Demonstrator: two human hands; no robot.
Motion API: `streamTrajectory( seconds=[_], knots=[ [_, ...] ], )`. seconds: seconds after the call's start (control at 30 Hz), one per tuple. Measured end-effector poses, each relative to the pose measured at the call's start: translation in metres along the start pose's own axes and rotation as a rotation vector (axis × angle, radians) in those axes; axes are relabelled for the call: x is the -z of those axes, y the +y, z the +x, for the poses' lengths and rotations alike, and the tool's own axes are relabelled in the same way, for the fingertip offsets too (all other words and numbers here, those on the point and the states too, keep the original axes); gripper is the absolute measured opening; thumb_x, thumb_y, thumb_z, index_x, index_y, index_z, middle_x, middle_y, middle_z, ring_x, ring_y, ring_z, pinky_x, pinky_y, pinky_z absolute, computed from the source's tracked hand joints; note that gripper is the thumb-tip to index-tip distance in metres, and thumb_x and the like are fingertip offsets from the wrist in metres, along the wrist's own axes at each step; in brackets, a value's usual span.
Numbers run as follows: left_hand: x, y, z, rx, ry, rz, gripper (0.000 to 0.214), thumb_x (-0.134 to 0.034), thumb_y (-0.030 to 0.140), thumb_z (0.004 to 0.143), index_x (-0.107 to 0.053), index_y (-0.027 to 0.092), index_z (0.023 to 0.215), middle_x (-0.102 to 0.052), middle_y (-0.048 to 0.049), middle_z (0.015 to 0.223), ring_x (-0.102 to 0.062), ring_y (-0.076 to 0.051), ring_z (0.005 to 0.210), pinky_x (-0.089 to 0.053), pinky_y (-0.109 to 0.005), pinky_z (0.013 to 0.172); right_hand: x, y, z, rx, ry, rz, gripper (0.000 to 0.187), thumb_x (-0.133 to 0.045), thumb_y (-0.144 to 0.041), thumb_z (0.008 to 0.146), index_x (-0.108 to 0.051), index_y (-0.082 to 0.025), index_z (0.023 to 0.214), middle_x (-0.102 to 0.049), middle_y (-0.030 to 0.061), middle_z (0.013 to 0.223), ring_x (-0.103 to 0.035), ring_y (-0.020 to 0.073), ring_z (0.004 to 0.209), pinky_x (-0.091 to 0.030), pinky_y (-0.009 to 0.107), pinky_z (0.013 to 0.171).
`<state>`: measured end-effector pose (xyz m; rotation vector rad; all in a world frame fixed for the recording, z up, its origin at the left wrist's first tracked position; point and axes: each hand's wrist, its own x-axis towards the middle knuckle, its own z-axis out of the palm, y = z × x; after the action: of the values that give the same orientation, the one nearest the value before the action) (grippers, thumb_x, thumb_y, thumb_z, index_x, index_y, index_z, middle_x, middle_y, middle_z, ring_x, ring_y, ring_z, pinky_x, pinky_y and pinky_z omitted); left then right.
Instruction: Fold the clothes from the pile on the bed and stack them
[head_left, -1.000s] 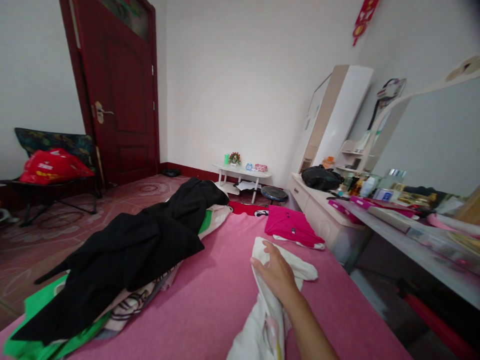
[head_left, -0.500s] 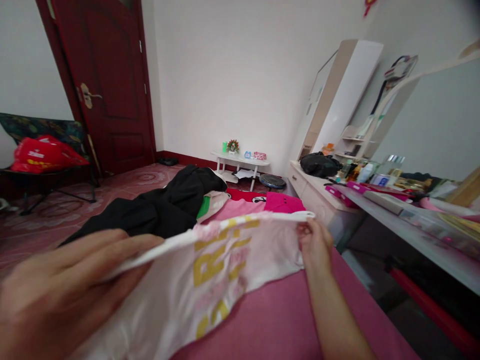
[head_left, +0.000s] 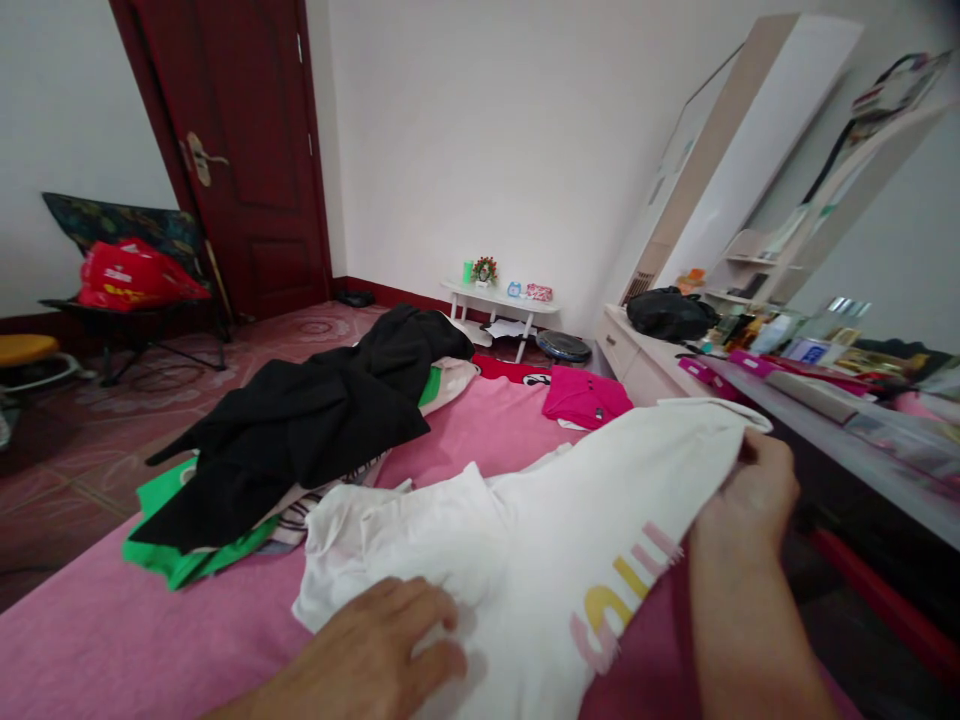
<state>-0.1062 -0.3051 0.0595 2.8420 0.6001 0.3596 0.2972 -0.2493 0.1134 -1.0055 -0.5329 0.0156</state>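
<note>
Two bare hands work on a white shirt [head_left: 517,540] that lies partly spread across the near part of a pink-covered bed [head_left: 187,630]. The right hand [head_left: 750,490] grips the shirt's edge and lifts that side off the bed, so the cloth slopes up to the right; pink and yellow lettering shows along its lower edge. The left hand [head_left: 394,640] is over the middle of the shirt, palm down, thumb and fingers loosely bent and spread apart, gripping nothing; whether it presses on the cloth cannot be told. To the left, a heap of clothes includes a black garment [head_left: 300,425] lying over a green one [head_left: 176,565]. Beyond the shirt, toward the right edge of the bed, is a folded bright pink garment [head_left: 585,395]. Against the far wall, a low white table [head_left: 495,297] holds a small potted plant [head_left: 484,270].
</note>
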Motion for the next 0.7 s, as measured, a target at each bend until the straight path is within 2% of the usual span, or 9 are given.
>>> streamTrajectory(
  seconds=[0.07, 0.17, 0.27, 0.33, 0.37, 0.43, 0.53, 0.6, 0.7],
  knots=[
    [0.008, -0.009, 0.007, 0.073, 0.044, -0.027, 0.051, -0.056, 0.05, 0.084, -0.047, 0.029, 0.129, -0.047, -0.0071, 0.138, -0.048, -0.025, 0.12, -0.042, -0.035, 0.097, -0.006, 0.0, -0.003, 0.02, 0.042, -0.009, 0.005, -0.053, -0.03, 0.069, -0.052, -0.026, 0.071, -0.06, 0.0036, 0.08, -0.063, 0.0247, 0.086, -0.057, 0.044, 0.075],
    [-0.003, -0.033, 0.021, 0.328, 0.134, 0.02, 0.059, -0.053, 0.042, 0.087, -0.034, 0.026, 0.14, -0.029, -0.0104, 0.149, -0.033, -0.027, 0.133, -0.033, -0.041, 0.106, -0.009, -0.005, -0.01, 0.039, 0.083, -0.138, 0.013, -0.057, -0.027, 0.067, -0.054, -0.023, 0.078, -0.06, 0.0041, 0.083, -0.063, 0.0239, 0.084, -0.054, 0.045, 0.08],
    [-0.019, -0.059, 0.039, 0.553, 0.152, 0.096, 0.068, -0.062, 0.037, 0.079, -0.037, 0.015, 0.139, -0.041, -0.0165, 0.14, -0.039, -0.031, 0.127, -0.034, -0.045, 0.103, -0.01, -0.012, -0.02, 0.243, 0.107, -0.375, 0.033, -0.061, -0.022, 0.065, -0.058, -0.018, 0.098, -0.062, 0.007, 0.097, -0.06, 0.023, 0.092, -0.049, 0.041, 0.086],
    [-0.02, -0.07, 0.049, 0.588, 0.131, 0.083, 0.059, -0.066, 0.037, 0.075, -0.051, 0.016, 0.128, -0.057, -0.0134, 0.122, -0.05, -0.03, 0.114, -0.04, -0.042, 0.096, -0.016, -0.015, -0.03, 0.363, 0.008, -0.471, 0.034, -0.061, -0.022, 0.069, -0.059, -0.018, 0.103, -0.062, 0.0077, 0.104, -0.059, 0.0221, 0.097, -0.047, 0.038, 0.087],
    [-0.018, -0.072, 0.053, 0.58, 0.125, 0.057, 0.05, -0.067, 0.036, 0.074, -0.059, 0.018, 0.12, -0.062, -0.0105, 0.112, -0.054, -0.028, 0.107, -0.042, -0.04, 0.092, -0.021, -0.016, -0.037, 0.36, -0.103, -0.468, 0.03, -0.06, -0.024, 0.071, -0.061, -0.018, 0.101, -0.063, 0.0074, 0.102, -0.059, 0.0214, 0.095, -0.047, 0.037, 0.085],
    [-0.01, -0.074, 0.059, 0.546, 0.143, -0.014, 0.027, -0.068, 0.03, 0.075, -0.068, 0.022, 0.101, -0.065, -0.006, 0.097, -0.058, -0.025, 0.097, -0.044, -0.036, 0.086, -0.032, -0.019, -0.055, 0.241, -0.41, -0.415, 0.021, -0.06, -0.028, 0.075, -0.062, -0.017, 0.092, -0.065, 0.0059, 0.092, -0.061, 0.0198, 0.087, -0.047, 0.036, 0.082],
    [0.002, -0.068, 0.06, 0.427, 0.252, -0.121, 0.01, -0.065, 0.02, 0.078, -0.069, 0.021, 0.086, -0.066, -0.0035, 0.087, -0.059, -0.021, 0.089, -0.043, -0.032, 0.081, -0.049, -0.027, -0.09, 0.045, -0.928, -0.393, 0.021, -0.062, -0.032, 0.076, -0.063, -0.018, 0.09, -0.067, 0.0052, 0.092, -0.062, 0.0191, 0.089, -0.046, 0.036, 0.086],
    [0.01, -0.06, 0.057, 0.307, 0.349, -0.178, 0.009, -0.063, 0.016, 0.08, -0.069, 0.021, 0.083, -0.065, -0.0029, 0.086, -0.058, -0.019, 0.086, -0.042, -0.03, 0.079, -0.057, -0.036, -0.115, -0.008, -1.203, -0.414, 0.029, -0.067, -0.032, 0.073, -0.064, -0.02, 0.1, -0.066, 0.0054, 0.104, -0.06, 0.0199, 0.099, -0.044, 0.036, 0.092],
    [0.026, -0.043, 0.051, 0.185, 0.435, -0.276, 0.011, -0.059, 0.014, 0.083, -0.066, 0.021, 0.081, -0.064, -0.0015, 0.082, -0.058, -0.015, 0.079, -0.042, -0.025, 0.072, -0.063, -0.05, -0.146, -0.117, -1.504, -0.332, 0.052, -0.076, -0.032, 0.067, -0.06, -0.023, 0.115, -0.062, 0.0046, 0.118, -0.056, 0.0196, 0.109, -0.042, 0.033, 0.095]
  ],
)
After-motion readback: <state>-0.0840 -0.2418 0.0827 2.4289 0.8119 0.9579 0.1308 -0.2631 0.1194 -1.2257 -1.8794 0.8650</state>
